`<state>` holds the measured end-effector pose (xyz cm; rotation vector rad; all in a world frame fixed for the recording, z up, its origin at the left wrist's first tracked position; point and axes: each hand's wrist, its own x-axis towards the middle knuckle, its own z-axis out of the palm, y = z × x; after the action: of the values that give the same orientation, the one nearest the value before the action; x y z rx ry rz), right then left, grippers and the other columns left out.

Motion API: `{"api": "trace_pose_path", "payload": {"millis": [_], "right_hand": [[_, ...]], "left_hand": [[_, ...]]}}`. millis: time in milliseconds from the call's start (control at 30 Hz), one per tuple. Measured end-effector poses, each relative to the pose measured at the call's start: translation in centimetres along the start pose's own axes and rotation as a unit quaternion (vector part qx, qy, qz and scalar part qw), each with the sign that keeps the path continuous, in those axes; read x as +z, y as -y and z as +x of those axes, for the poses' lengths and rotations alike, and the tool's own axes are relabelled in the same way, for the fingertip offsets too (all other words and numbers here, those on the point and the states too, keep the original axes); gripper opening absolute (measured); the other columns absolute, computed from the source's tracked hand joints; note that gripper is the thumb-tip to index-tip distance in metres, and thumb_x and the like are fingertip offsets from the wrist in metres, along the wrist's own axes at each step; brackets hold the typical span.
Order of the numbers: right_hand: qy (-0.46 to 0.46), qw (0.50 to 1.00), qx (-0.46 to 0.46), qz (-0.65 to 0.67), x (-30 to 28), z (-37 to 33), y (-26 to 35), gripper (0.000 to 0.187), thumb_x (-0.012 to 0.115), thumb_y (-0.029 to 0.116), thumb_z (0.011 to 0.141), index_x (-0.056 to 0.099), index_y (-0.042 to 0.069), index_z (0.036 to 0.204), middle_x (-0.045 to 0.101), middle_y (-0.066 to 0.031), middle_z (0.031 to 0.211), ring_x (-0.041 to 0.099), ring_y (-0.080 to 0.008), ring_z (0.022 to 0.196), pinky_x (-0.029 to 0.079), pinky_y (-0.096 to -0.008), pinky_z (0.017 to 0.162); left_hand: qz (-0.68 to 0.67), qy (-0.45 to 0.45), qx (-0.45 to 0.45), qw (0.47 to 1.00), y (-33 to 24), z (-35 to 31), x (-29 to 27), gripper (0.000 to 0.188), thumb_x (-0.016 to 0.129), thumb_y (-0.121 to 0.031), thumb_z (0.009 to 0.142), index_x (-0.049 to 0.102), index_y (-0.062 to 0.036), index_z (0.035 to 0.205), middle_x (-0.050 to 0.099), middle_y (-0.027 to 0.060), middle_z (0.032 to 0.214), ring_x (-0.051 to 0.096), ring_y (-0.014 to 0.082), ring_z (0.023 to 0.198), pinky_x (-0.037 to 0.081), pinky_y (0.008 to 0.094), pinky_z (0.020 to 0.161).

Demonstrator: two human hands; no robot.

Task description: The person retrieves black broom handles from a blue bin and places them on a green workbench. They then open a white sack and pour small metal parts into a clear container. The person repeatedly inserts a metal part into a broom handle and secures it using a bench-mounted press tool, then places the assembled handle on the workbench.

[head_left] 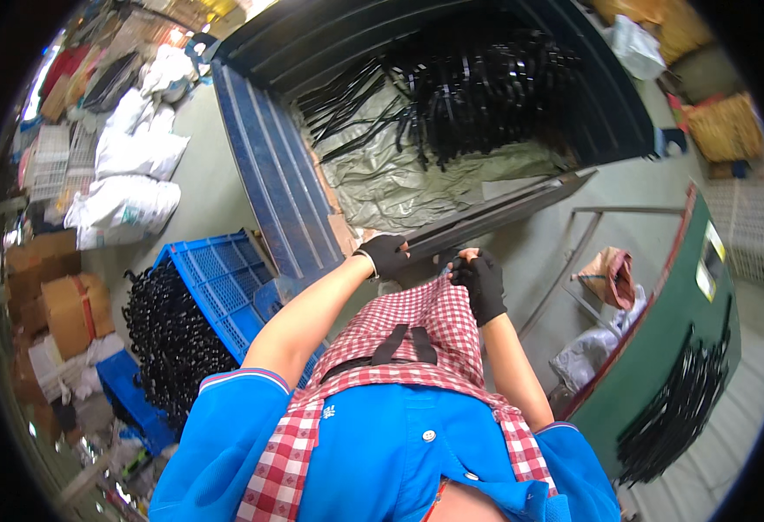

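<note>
At the far left, cardboard boxes (pixel 73 309) are stacked on the floor, and white sacks (pixel 130 187) are heaped further back along the same side. Next to the boxes, a pile of black curved parts (pixel 169 335) is seen resting against the left wall of a blue plastic crate (pixel 217 278).

A long blue ribbed panel (pixel 269 178) runs from the top of the view down toward the crate. To its right, a large dark bin (pixel 608 113) is lined with a grey-green sheet (pixel 382 187), and a mass of black strap-like pieces (pixel 478 91) is piled on that sheet toward the bin's far side.

Below the bin, the left hand (pixel 385 255), in a black glove, is closed on the near end of a long dark flat bar (pixel 495 213). The bar is held at the near edge of the bin and slopes up to the right across it. The right hand (pixel 479 280), also in a black glove, is curled shut just beside the left hand, close to the same end of the bar; whether the bar is actually gripped by it cannot be told. Both hands are kept above a red-and-white checked apron (pixel 417 326) worn over a blue shirt.

Further right, a grey metal frame (pixel 586 239) stands on the floor with a tan bag (pixel 613 277) beside it. At the far right, a green table (pixel 660 344) carries a bundle of black curved strips (pixel 682 404) along its right edge.
</note>
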<state>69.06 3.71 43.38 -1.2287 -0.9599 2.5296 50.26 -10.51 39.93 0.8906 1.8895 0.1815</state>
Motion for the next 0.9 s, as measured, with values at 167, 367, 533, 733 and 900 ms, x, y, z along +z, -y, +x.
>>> {"api": "trace_pose_path", "payload": {"millis": [167,367,533,733,900], "right_hand": [[-0.047,0.994,0.098,-0.007,-2.8,11.9,-1.1,0.016,0.051,0.018,0.090,0.056,0.004,0.098,0.063,-0.0120,0.078,0.061,-0.0215,0.061,0.052,-0.0305,0.058],[0.011,0.996,0.082,-0.028,-0.8,24.6,3.0,0.014,0.055,0.020,0.089,0.056,0.006,0.093,0.062,-0.0104,0.079,0.063,-0.0199,0.069,0.053,-0.0300,0.062],[0.031,0.996,0.066,-0.052,1.5,38.2,-3.0,0.016,0.056,0.023,0.090,0.057,0.007,0.089,0.062,-0.0076,0.077,0.062,-0.0166,0.069,0.051,-0.0280,0.060],[0.094,0.992,0.083,-0.002,5.5,50.8,-15.3,0.018,0.057,0.022,0.088,0.058,0.007,0.097,0.065,-0.0093,0.087,0.065,-0.0192,0.078,0.052,-0.0308,0.069],[0.099,0.985,0.137,-0.020,8.1,54.7,-20.8,0.021,0.058,0.025,0.087,0.059,0.007,0.096,0.066,-0.0100,0.085,0.065,-0.0197,0.074,0.052,-0.0293,0.069]], "left_hand": [[-0.035,-0.046,-0.048,0.997,5.1,5.9,-2.6,0.038,0.054,-0.032,0.085,0.059,-0.0060,0.112,0.062,0.0183,0.110,0.059,0.0324,0.104,0.045,0.0373,0.089],[-0.043,-0.117,-0.068,0.990,13.2,17.4,-6.4,0.032,0.055,-0.028,0.083,0.060,-0.0036,0.104,0.065,0.0201,0.098,0.062,0.0353,0.094,0.048,0.0397,0.081],[0.021,-0.229,-0.088,0.969,25.8,30.6,-7.4,0.041,0.056,-0.030,0.080,0.059,-0.0079,0.114,0.063,0.0196,0.106,0.059,0.0358,0.103,0.046,0.0405,0.090],[0.172,-0.212,-0.182,0.945,31.6,39.8,-10.2,0.064,0.059,-0.032,0.075,0.041,-0.0077,0.131,0.053,0.0184,0.125,0.052,0.0355,0.113,0.041,0.0422,0.097],[0.258,-0.216,-0.202,0.920,35.9,43.4,-8.8,0.065,0.064,-0.030,0.072,0.040,-0.0090,0.129,0.052,0.0177,0.119,0.055,0.0345,0.107,0.045,0.0428,0.090]]}}
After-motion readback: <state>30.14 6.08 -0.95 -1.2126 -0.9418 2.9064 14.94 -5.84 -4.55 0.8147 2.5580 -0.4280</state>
